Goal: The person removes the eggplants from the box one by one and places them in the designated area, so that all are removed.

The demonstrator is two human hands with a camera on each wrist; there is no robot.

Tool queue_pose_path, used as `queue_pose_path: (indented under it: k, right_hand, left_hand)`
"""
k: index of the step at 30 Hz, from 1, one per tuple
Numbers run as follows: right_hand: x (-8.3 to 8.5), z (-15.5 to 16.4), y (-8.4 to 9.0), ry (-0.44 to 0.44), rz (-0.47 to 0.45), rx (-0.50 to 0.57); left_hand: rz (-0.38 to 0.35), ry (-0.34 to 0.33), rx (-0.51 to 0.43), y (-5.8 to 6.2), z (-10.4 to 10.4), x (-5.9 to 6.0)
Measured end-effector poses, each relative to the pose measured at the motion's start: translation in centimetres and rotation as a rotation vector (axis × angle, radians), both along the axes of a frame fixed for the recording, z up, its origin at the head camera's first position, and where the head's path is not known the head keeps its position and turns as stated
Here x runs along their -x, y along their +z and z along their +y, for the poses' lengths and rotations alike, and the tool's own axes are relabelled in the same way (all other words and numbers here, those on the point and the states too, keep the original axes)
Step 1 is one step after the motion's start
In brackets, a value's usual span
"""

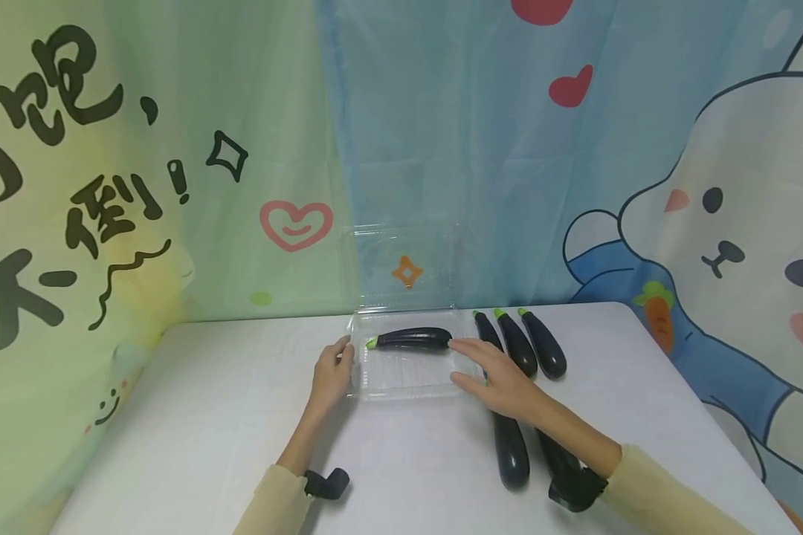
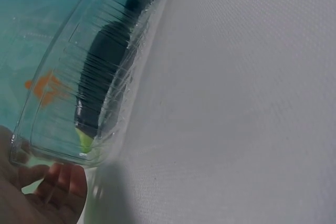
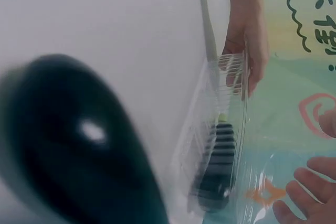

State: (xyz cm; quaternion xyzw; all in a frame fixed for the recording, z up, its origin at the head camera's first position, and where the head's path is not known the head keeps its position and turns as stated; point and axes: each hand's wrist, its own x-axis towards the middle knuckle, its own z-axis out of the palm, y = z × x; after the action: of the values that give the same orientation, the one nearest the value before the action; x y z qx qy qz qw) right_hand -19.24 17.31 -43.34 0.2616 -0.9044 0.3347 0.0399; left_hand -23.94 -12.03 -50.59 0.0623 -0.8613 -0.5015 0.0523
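An eggplant (image 1: 415,339) with a green stem end lies crosswise in a clear plastic box (image 1: 401,390), near its back wall. The box's lid (image 1: 404,249) stands raised at the back. At the box's left end, my left hand (image 1: 332,375) holds the wall, fingers curled at its rim; the left wrist view shows this hand (image 2: 44,192) at the box corner. My right hand (image 1: 498,375), fingers spread and extended, hovers at the box's right side by the eggplant's thick end. It partly covers the eggplants beneath it and holds nothing.
Three eggplants (image 1: 544,345) lie side by side right of the box. Nearer, another eggplant (image 1: 511,449) lies below the right hand, and one more (image 1: 555,453) is partly hidden by the right forearm. A printed curtain (image 1: 401,148) hangs behind the white table (image 1: 207,416).
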Motion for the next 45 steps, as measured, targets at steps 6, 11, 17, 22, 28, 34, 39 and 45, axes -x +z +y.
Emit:
queue_pose_path:
  k: [6,11,17,22,28,34,39,45]
  right_hand:
    - [2.2,-2.2,0.4,0.080,-0.028,-0.011]
    - [4.3,-3.7,0.1,0.143,-0.073,-0.050]
    - [6.7,-5.2,-0.4,0.185,-0.127,-0.137]
    - [9.0,-5.9,-1.0,0.216,-0.147,-0.219]
    - [10.9,-6.4,-1.9,0.245,-0.159,-0.274]
    - [12.0,-6.9,-2.6,0.242,-0.180,-0.256]
    - [12.3,-7.0,-3.1,0.236,-0.198,-0.245]
    - [12.7,-6.9,-3.4,0.243,-0.218,-0.230]
  left_hand:
    - [0.018,-0.001,0.005,-0.2,0.0,0.2]
    - [0.010,-0.008,0.009,-0.3,0.1,0.4]
    - [0.002,0.000,0.008,-0.2,0.1,0.4]
    - [0.005,0.004,0.014,-0.1,0.0,0.2]
    - [-0.007,0.001,0.013,-0.3,0.1,0.2]
    - [-0.001,0.011,0.018,-0.1,0.1,0.3]
    - [0.003,0.010,0.027,-0.1,0.0,0.3]
    - [0.015,0.012,0.021,-0.1,-0.2,0.2]
